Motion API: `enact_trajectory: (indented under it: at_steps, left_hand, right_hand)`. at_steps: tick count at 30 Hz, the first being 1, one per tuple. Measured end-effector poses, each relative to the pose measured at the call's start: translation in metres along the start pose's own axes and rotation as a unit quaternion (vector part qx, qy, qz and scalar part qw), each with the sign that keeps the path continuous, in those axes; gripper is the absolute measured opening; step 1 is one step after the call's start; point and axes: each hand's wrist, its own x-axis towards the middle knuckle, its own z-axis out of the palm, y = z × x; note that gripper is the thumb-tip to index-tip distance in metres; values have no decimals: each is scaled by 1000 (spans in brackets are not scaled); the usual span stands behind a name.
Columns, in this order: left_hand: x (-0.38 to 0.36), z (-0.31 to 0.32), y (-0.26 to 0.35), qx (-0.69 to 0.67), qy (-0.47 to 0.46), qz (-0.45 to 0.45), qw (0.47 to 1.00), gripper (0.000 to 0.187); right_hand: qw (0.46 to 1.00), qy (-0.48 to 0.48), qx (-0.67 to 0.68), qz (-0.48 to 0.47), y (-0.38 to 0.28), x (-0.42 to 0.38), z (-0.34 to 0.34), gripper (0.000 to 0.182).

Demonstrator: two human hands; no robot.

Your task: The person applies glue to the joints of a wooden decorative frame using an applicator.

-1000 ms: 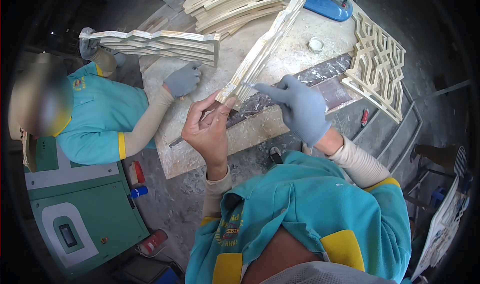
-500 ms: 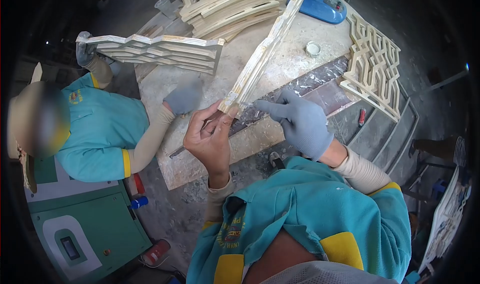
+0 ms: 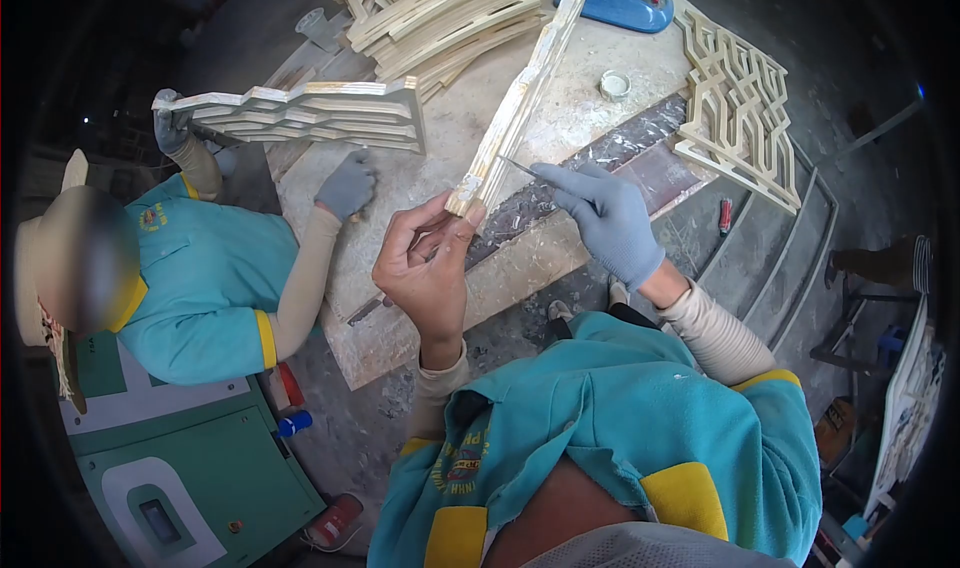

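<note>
My bare left hand (image 3: 428,273) is closed around the near end of a pale wooden lattice panel (image 3: 522,103), which stands edge-on and slants up to the far right. White filler smears mark its layered edge. My right hand (image 3: 612,226), in a grey glove, grips a thin, dark, pointed tool (image 3: 516,165); its grip end is hidden in the fingers. The tool's tip is at the panel's edge, a little above my left hand. A small round tub of white paste (image 3: 615,86) stands on the table beyond my right hand.
On the left a co-worker's gloved hand (image 3: 170,113) holds another lattice panel (image 3: 310,113); their other glove (image 3: 347,185) rests by the white-smeared table (image 3: 345,258). Stacked curved wooden pieces (image 3: 450,23), a blue device (image 3: 625,3) and a leaning lattice panel (image 3: 735,113) lie around the far side.
My right hand has drawn slightly away from my left, and the tool's tip sits further up the panel's edge. The co-worker's nearer hand has shifted slightly left.
</note>
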Motion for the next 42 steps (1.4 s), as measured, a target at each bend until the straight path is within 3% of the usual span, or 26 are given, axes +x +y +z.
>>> enact_trajectory:
  at_steps: [7,9,12,19,22,28,30,36,42]
  left_hand:
    - [-4,4,0,3,-13,-5,1000,29]
    - [-5,5,0,-4,-6,-15,1000,29]
    - [-7,6,2,9,-8,-9,1000,29]
    - [-16,7,5,15,-15,-14,1000,27]
    - [-18,3,4,-10,14,-43,999,29]
    - [-22,-2,1,25,-16,-13,999,28]
    - [-23,-2,0,42,-11,-14,999,28]
    - [-20,-1,-1,19,16,-31,999,26]
    - [-15,-1,-1,13,10,-19,1000,26]
  right_hand:
    - [997,-60,41,-7,-2,-20,-2,45]
    - [998,42,-42,-18,2,-13,-13,47]
    - [990,112,-59,-57,10,-7,-11,50]
    - [975,148,-150,-66,25,3,11,53]
    - [980,118,-150,-47,29,-16,8,52]
    - [983,120,-139,-27,9,-3,-7,49]
    - [977,78,-199,-23,9,5,-6,50]
    - [980,28,-190,-47,-10,-11,-6,55]
    - [962,47,-269,-19,-6,11,-6,55]
